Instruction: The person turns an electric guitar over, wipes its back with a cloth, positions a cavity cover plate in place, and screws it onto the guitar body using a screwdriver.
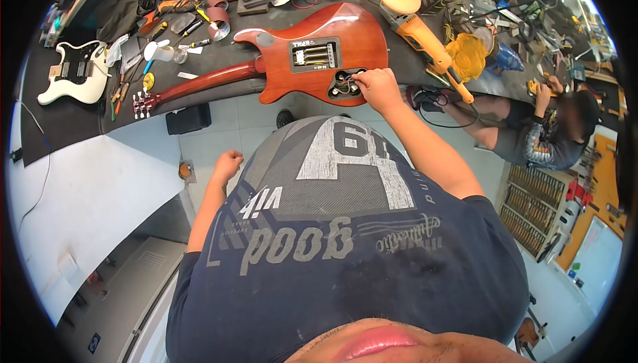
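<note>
A red-brown electric guitar (292, 34) lies face down across the bench, its neck pointing left. In its back are a spring cavity (315, 54) and an uncovered control cavity (340, 89) with wires (345, 83) inside. My right hand (380, 89) reaches over the body's near edge, fingertips pinched together at those wires. Whatever is between the fingertips is too small to make out. Off the bench, beside my torso, my left hand (229, 162) hangs with its fingers curled and nothing visible in them.
Behind the guitar's right end lies a yellow polisher (425, 41) with a round pad. A white guitar body (76, 71) sits far left, near pens and hand tools. Clutter covers the back of the bench. A co-worker (555, 124) is at the right, holding something yellow.
</note>
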Motion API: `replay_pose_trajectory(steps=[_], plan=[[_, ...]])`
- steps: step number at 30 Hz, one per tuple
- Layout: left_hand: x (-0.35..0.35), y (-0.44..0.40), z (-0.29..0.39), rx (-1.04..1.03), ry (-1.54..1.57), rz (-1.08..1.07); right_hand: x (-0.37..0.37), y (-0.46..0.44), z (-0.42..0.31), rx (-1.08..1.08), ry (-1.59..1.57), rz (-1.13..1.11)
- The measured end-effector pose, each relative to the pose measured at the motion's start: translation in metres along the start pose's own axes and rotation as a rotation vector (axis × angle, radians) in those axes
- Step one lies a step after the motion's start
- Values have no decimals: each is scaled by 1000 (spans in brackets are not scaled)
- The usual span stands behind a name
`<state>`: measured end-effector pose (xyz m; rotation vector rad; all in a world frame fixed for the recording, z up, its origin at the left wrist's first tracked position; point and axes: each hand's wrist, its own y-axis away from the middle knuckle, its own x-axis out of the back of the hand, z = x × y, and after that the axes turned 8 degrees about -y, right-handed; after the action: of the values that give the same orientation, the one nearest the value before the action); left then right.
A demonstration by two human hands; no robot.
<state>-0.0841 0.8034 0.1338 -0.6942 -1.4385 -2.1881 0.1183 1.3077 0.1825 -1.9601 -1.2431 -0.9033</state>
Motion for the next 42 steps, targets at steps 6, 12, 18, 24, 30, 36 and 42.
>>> replay_pose_trajectory(steps=[6, 12, 18, 24, 30, 36, 42], plan=[[-26, -10, -43, 40, 50, -62, 2, -4, -3, 65, 19, -8], [-57, -20, -89, 76, 119, -51, -1, -9, -1, 111, 11, -108], [-64, -12, -73, 80, 137, 9, 0, -15, -5, 110, 63, -114], [-55, -16, -66, 42, 167, -26, -15, -14, 1, 9, -20, -158], [-59, -28, -83, 46, 217, -29, 2, -12, -7, 38, 29, -197], [-50, -26, -71, 127, 335, -62, 19, -3, -5, -2, -43, -184], [-44, -32, -66, 65, 138, 4, 29, 7, -4, -42, -125, -87]])
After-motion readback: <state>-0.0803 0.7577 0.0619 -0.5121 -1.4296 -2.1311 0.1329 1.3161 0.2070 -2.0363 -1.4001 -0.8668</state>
